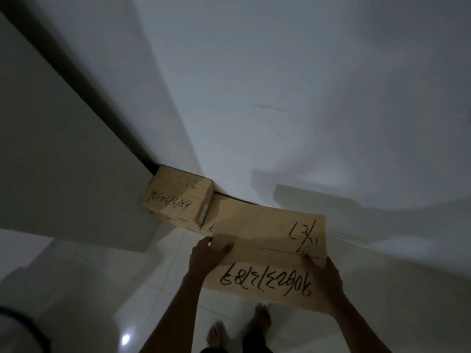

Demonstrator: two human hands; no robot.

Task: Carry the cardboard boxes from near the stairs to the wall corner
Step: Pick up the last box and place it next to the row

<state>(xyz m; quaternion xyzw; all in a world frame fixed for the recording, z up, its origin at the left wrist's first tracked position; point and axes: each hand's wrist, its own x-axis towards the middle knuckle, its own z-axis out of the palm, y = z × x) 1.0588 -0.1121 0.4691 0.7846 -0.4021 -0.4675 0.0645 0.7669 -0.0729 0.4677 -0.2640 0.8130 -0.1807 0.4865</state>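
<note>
I hold a large cardboard box (267, 253) with black handwritten numbers between both hands, above the tiled floor. My left hand (206, 256) grips its left edge and my right hand (323, 281) grips its right edge. A smaller cardboard box (178, 197), also marked with numbers, sits on top of another box in the wall corner (163, 169), just beyond the held box's far left end. The held box's far end hides what lies behind it.
White walls (280, 98) meet at the corner, with a dark vertical strip (76, 80) on the left wall. The glossy white tiled floor (127, 289) spreads below. My bare feet (239, 327) stand under the box. A pale round object (17, 329) sits at lower left.
</note>
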